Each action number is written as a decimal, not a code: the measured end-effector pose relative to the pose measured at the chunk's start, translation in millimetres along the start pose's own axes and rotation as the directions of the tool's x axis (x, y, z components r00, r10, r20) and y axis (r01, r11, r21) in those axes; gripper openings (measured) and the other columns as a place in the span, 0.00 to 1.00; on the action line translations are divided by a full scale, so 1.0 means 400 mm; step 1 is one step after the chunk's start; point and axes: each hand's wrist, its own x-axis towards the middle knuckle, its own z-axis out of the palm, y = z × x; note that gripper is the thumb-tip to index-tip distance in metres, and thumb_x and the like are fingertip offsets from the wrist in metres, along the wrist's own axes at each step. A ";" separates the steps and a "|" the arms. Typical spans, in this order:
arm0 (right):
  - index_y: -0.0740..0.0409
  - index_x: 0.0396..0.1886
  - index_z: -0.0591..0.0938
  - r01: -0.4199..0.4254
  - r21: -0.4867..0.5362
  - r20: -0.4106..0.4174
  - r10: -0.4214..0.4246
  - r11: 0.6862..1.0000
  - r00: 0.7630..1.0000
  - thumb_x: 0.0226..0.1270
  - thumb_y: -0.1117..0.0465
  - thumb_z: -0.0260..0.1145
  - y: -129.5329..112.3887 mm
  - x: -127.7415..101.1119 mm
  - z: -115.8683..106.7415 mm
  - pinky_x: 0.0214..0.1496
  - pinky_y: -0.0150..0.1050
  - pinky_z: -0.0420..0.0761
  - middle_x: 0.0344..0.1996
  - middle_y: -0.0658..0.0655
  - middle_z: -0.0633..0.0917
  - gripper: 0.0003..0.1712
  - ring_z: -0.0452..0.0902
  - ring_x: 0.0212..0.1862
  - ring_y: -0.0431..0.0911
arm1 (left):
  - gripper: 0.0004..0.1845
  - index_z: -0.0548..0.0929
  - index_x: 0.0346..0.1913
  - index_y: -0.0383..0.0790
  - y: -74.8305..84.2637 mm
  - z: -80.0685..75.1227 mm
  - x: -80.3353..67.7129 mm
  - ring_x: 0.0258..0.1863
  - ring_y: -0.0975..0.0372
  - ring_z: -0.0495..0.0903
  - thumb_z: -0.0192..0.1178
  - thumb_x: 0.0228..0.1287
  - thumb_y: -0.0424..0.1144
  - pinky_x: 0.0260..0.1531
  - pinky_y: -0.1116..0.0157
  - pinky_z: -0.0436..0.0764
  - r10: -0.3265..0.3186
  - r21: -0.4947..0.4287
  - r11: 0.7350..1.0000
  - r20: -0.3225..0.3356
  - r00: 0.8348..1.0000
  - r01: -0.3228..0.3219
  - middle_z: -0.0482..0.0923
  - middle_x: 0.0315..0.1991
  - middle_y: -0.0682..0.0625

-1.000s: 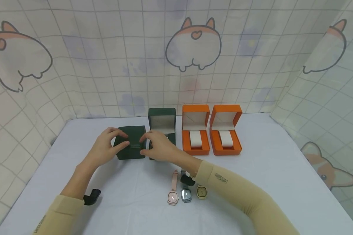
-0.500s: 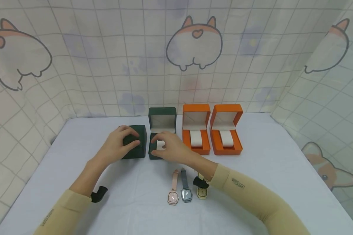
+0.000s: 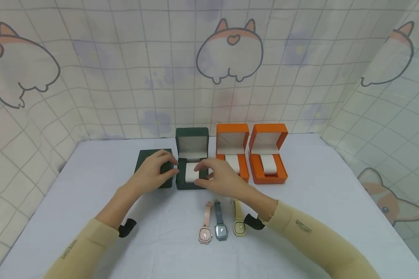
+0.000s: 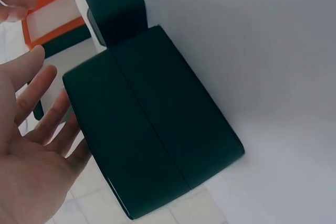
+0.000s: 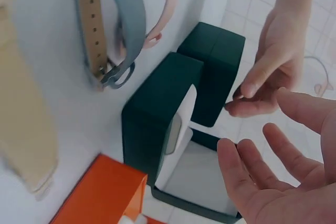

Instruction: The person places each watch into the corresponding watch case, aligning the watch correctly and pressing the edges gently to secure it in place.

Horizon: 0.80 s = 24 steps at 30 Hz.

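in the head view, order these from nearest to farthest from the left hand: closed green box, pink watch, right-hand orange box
1. closed green box: under the left hand, at the row's left end.
2. pink watch: on the table's near side, leftmost of the three watches.
3. right-hand orange box: open, at the row's right end.

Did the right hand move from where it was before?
Yes. The right hand slid rightward, off the closed green box and over the open green box, nearer the orange boxes.
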 end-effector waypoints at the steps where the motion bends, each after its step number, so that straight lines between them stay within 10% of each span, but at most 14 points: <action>1: 0.58 0.55 0.83 -0.008 -0.005 -0.004 0.008 1.000 1.000 0.67 0.59 0.75 0.005 -0.006 -0.003 0.55 0.47 0.84 0.52 0.56 0.84 0.19 0.80 0.54 0.55 | 0.11 0.85 0.49 0.37 0.003 0.002 0.002 0.55 0.48 0.79 0.70 0.69 0.38 0.57 0.47 0.78 0.003 0.003 1.000 0.007 1.000 -0.003 0.78 0.53 0.44; 24: 0.58 0.59 0.82 -0.151 0.097 -0.032 0.155 0.984 0.987 0.69 0.59 0.73 0.088 -0.117 -0.039 0.62 0.52 0.80 0.54 0.57 0.85 0.21 0.79 0.58 0.53 | 0.21 0.82 0.60 0.39 0.041 0.063 0.089 0.60 0.51 0.76 0.70 0.69 0.44 0.62 0.52 0.77 0.010 0.120 0.992 0.241 0.970 -0.040 0.76 0.60 0.44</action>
